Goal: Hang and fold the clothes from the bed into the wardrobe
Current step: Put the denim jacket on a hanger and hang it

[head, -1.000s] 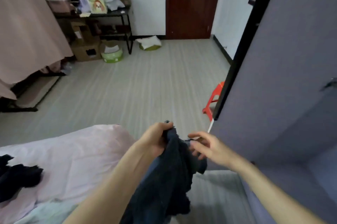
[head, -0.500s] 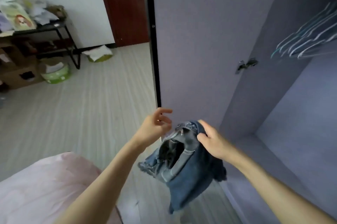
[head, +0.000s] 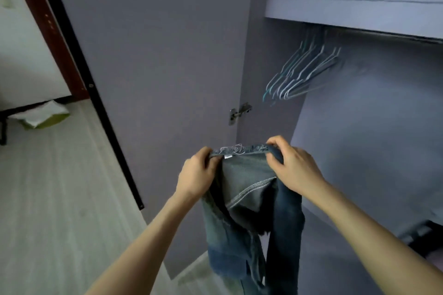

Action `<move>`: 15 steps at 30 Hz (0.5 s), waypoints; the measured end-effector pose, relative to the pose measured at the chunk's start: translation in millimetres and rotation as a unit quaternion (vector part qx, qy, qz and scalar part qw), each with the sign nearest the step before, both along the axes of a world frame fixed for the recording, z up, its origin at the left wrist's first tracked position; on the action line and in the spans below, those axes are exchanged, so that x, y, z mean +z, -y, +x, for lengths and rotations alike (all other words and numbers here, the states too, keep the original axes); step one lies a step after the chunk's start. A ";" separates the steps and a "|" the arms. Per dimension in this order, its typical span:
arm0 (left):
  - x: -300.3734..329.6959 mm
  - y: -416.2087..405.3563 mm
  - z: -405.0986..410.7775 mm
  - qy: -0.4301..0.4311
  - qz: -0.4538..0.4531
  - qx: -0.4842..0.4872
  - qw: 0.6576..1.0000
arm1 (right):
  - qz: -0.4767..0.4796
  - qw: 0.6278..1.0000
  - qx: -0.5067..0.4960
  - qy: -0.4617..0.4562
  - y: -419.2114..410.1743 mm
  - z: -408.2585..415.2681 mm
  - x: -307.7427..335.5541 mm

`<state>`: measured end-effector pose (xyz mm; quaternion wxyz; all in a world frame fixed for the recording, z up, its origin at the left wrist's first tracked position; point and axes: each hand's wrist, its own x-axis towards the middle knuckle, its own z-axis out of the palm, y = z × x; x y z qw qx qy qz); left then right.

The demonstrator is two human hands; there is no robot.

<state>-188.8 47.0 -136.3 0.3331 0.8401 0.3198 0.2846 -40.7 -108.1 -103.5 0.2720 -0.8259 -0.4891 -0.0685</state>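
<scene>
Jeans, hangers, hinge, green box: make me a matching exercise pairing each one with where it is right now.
Things:
1. jeans
2. hangers
3. hinge
4. green box

Places:
A. on the floor, far left
B. gripped at the waistband by the left hand and the right hand
C. under the wardrobe shelf
D. at the door's inner edge

Pairs: 1-B, 2-C, 3-D, 4-A

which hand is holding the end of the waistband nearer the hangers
The right hand. It grips the end of the blue denim jeans' waistband on the side of the wire hangers; the left hand grips the end toward the grey wardrobe door.
</scene>
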 end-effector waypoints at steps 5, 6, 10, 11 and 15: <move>36.9 -8.7 62.1 0.072 -0.001 -0.077 0.994 | 0.002 0.995 -0.095 0.007 -7.5 47.4 -5.3; 42.0 -13.4 72.4 0.087 -0.007 -0.091 0.992 | 0.029 0.993 -0.080 -0.082 -9.9 56.6 -5.0; 53.4 -40.2 116.6 0.093 -0.066 -0.130 0.985 | 0.156 0.898 -0.049 -0.408 -22.8 91.8 -4.6; 54.1 -49.2 129.7 0.091 -0.076 -0.132 0.984 | 0.180 0.882 -0.075 -0.428 -30.7 103.6 -7.0; 49.0 -71.9 162.3 0.069 -0.070 -0.147 0.984 | 0.293 0.828 -0.218 -0.426 -75.4 155.2 -3.5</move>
